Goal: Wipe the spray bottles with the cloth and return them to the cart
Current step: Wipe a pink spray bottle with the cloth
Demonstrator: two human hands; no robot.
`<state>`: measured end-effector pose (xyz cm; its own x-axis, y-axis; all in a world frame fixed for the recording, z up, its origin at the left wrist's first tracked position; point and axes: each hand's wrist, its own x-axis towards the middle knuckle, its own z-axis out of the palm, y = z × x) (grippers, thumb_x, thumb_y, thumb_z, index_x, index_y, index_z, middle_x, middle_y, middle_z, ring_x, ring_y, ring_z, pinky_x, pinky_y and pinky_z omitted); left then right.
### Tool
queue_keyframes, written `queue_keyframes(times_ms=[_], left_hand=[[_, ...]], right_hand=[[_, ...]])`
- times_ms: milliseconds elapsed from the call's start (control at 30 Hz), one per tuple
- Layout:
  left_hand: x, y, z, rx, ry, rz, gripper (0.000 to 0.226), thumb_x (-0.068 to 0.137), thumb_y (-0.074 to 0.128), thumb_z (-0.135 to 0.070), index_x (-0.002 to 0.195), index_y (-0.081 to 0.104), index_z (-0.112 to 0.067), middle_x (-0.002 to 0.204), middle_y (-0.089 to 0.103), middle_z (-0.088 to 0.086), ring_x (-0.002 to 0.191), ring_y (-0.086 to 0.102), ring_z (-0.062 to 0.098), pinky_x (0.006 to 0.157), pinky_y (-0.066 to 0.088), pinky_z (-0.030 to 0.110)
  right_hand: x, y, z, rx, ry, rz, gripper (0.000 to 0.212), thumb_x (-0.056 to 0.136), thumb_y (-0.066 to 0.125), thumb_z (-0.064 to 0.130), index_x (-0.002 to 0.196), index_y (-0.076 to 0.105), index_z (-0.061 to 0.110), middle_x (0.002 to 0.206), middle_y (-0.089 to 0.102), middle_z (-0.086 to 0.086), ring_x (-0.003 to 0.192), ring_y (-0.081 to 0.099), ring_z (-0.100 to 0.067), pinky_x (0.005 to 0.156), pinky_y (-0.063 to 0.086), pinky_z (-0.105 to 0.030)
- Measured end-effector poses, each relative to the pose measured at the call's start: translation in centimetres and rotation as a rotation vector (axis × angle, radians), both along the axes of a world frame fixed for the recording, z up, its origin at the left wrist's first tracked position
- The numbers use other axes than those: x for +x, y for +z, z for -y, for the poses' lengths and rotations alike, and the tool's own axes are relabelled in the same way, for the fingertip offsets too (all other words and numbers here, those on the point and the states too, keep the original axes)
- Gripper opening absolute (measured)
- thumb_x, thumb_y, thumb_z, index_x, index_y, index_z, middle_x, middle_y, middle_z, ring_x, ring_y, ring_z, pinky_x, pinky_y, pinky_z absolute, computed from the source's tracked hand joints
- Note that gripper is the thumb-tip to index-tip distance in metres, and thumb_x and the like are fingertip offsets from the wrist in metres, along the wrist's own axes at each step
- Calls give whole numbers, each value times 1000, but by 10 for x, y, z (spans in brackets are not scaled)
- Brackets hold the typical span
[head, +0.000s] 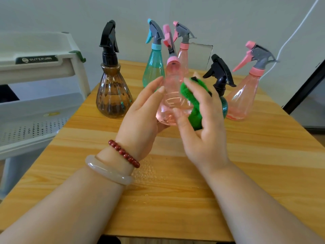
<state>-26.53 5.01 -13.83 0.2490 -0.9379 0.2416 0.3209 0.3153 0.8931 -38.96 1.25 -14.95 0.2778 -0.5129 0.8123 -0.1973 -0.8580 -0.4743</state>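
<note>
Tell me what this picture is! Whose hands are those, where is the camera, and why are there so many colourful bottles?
There is no machine here, just a person. The one picture comes from a camera worn on the person's head, looking down, so you see their own arms.

The left hand holds a pink spray bottle up off the table. The right hand presses a green cloth against its side to wipe it.

On the wooden table five more spray bottles stand:
- a brown bottle
- a blue-green bottle
- a back pink bottle
- a small dark bottle with a black top
- a far-right pink bottle

The white cart on the left is where the bottles go back.
</note>
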Motion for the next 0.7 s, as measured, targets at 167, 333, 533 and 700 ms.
queue_keyframes(times_ms=[167,333,533,700], left_hand=[[-1,4,-3,9,-6,-20,40,99,52,-27,137,48,-17,117,69,1,103,69,23,76,59,37],[-3,4,-1,-20,5,-147,46,98,52,-29,141,44,-15,124,66,10,108,67,32,87,56,50],[-8,0,-2,11,61,78,33,102,48,-21,135,49,-21,99,70,-20,95,68,-1,76,57,24],[-7,1,-1,-2,65,-65,46,96,55,-30,139,46,-18,122,67,6,102,70,27,79,58,42]], right_hand=[[7,0,-6,-78,100,-45,40,95,50,13,134,52,7,147,42,-12,143,34,-18,117,28,-33],[10,-4,-4,297,100,182,37,106,35,21,142,39,25,141,41,23,139,33,6,112,26,-14],[7,-2,-6,11,74,36,36,102,38,12,135,52,10,148,43,-11,143,36,-17,115,29,-27],[11,-3,-4,442,139,254,33,106,34,21,136,44,31,139,47,21,135,37,9,107,29,-9]])
